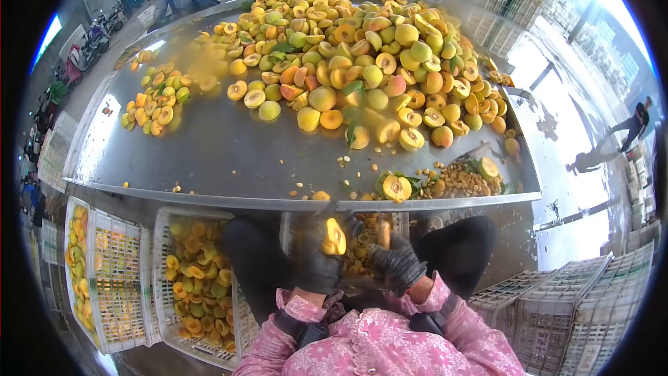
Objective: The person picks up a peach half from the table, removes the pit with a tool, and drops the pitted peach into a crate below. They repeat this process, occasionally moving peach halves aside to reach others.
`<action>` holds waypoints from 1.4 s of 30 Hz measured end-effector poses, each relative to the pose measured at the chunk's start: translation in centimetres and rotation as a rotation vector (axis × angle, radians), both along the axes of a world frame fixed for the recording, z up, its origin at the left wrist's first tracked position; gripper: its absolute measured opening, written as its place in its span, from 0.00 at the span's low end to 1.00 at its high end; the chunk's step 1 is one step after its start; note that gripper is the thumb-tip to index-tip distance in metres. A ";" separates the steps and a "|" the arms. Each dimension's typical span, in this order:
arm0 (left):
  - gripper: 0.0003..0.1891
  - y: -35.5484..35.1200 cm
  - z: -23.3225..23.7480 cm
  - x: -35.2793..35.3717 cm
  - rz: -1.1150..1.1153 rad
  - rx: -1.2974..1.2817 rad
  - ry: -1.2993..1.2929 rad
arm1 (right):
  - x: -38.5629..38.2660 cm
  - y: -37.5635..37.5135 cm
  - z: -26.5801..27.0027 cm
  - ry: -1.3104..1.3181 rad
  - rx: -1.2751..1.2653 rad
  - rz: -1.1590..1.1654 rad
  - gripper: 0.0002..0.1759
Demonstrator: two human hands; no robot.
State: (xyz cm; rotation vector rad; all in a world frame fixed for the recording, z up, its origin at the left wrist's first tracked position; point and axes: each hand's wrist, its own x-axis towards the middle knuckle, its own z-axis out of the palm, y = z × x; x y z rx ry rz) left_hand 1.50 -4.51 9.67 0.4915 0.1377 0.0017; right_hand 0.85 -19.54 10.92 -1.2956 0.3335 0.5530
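In a dark grey glove, my left hand point(316, 259) is closed around a yellow peach half point(335, 237) above a crate between my knees. My right hand point(400, 264), gloved the same way, grips a tool by its wooden handle point(384, 233); its working end cannot be made out. Below both hands, the white crate point(405, 223) contains small yellowish-brown pieces that look like pits. Just ahead, a metal table point(229, 150) carries a large heap of halved and whole peaches point(376, 63). A cut peach half point(396, 187) sits near its front edge, beside a pile of pits point(456, 182).
A white crate of peach halves point(198, 278) stands left of my knees, with another crate point(122, 271) beyond it. Stacked crates point(550, 313) are at right. A smaller peach group point(156, 104) lies at the table's left. Two people sit across the table; another person point(634, 125) walks at right.
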 end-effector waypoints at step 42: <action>0.09 0.9 -0.5 -0.1 -0.052 1.492 -0.359 | -2.2 -0.1 -1.3 -0.544 -0.512 0.433 0.21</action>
